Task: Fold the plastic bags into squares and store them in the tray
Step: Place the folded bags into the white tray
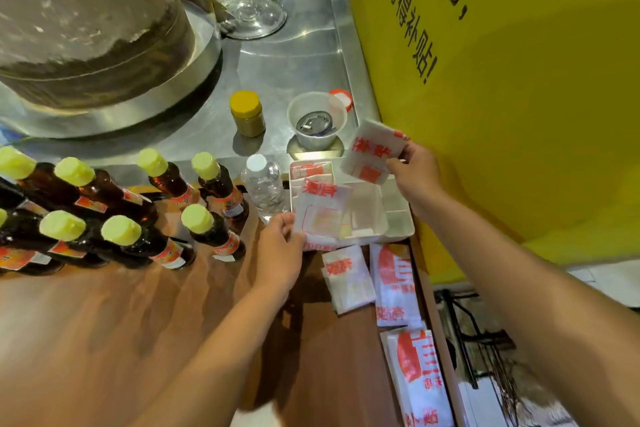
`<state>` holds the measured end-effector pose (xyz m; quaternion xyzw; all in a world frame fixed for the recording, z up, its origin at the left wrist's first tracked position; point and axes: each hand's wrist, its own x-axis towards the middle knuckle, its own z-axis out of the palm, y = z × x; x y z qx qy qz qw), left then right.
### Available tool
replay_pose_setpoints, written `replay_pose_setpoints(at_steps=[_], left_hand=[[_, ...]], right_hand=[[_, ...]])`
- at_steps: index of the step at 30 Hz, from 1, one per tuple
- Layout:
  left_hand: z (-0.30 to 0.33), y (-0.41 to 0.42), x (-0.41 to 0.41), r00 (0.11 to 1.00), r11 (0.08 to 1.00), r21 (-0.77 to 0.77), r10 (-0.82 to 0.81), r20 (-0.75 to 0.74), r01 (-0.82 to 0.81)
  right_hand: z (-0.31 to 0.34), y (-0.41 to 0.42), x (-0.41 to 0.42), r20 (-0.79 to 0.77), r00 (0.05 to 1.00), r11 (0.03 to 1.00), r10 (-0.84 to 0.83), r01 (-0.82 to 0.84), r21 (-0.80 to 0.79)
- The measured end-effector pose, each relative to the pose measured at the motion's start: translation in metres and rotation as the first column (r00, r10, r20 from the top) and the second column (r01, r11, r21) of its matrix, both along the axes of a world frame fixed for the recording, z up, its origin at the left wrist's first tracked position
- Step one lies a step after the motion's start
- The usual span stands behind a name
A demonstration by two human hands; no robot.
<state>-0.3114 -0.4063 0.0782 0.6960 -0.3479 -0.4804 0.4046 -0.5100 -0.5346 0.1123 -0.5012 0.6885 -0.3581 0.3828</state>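
Pinching white folded bags [372, 156] (red print) above tray [401, 230].

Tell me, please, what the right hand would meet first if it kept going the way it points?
Probably the white cup: the right hand, holding a folded bag above the tray, points up-left towards it, though depth is unclear.

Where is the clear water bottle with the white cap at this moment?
In the head view the water bottle stands near the middle, between the brown bottles on its left and the white tray on its right.
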Motion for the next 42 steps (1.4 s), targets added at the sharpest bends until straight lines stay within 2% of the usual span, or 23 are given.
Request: replay_pose_setpoints(at_steps=[3, 8, 15, 18, 22, 25, 28, 32, 34, 35, 36, 38, 42], left_hand=[[-0.01, -0.003, 0.002, 1.0, 1.0, -0.02, -0.01, 0.028, 0.01], [-0.021, -0.004, 0.004, 0.999, 0.999, -0.041, -0.007, -0.031, 0.006], [-0.021, -0.004, 0.002, 0.999, 0.999, -0.049, 0.0, -0.054, -0.003], [-0.019, -0.003, 0.004, 0.998, 0.999, -0.029, -0.022, -0.051, 0.021], [-0.02, -0.003, 0.004, 0.995, 1.0, -0.028, 0.008, -0.099, -0.011], [-0.021, -0.002, 0.002, 0.993, 0.998, -0.023, 0.049, -0.11, -0.052], [-0.022, -0.002, -0.001, 0.994, 0.998, -0.021, 0.064, -0.086, -0.066], [-0.024, -0.001, -0.006, 0.995, 0.994, -0.045, 0.1, -0.008, -0.101], [-0.024, 0.0, -0.008, 0.993, 0.992, -0.049, 0.118, 0.009, -0.117], [-0.023, -0.001, -0.009, 0.992, 0.991, -0.045, 0.13, 0.001, -0.129], [-0.021, -0.001, -0.009, 0.99, 0.989, -0.038, 0.141, -0.014, -0.142], [-0.018, -0.001, -0.009, 0.985, 0.986, -0.016, 0.164, -0.047, -0.165], [-0.011, -0.002, -0.009, 0.97, 0.975, 0.006, 0.219, -0.109, -0.22]], right_hand=[[-0.004, -0.026, 0.001, -0.057, 0.997, 0.998, 0.055, -0.056, -0.024], [-0.026, -0.051, 0.007, -0.142, 0.981, 0.99, 0.132, -0.137, -0.03], [-0.046, -0.054, 0.011, -0.177, 0.947, 0.964, 0.267, -0.261, 0.061], [-0.046, -0.05, 0.009, -0.242, 0.918, 0.949, 0.314, -0.302, 0.084], [-0.04, -0.049, 0.01, -0.179, 0.944, 0.961, 0.276, -0.273, 0.044], [-0.043, -0.055, 0.009, -0.235, 0.948, 0.976, 0.216, -0.216, 0.027], [-0.049, -0.057, 0.009, -0.442, 0.852, 0.96, 0.28, -0.256, 0.116], [-0.05, -0.05, 0.01, -0.729, 0.602, 0.939, 0.327, -0.295, 0.178], [-0.051, -0.046, 0.009, -0.795, 0.507, 0.928, 0.333, -0.327, 0.18], [-0.051, -0.045, 0.01, -0.796, 0.502, 0.927, 0.338, -0.326, 0.188], [-0.05, -0.044, 0.01, -0.782, 0.521, 0.929, 0.342, -0.315, 0.196], [-0.048, -0.04, 0.012, -0.707, 0.624, 0.942, 0.331, -0.264, 0.207], [-0.036, -0.005, 0.016, -0.506, 0.847, 0.986, 0.165, -0.137, 0.093]])
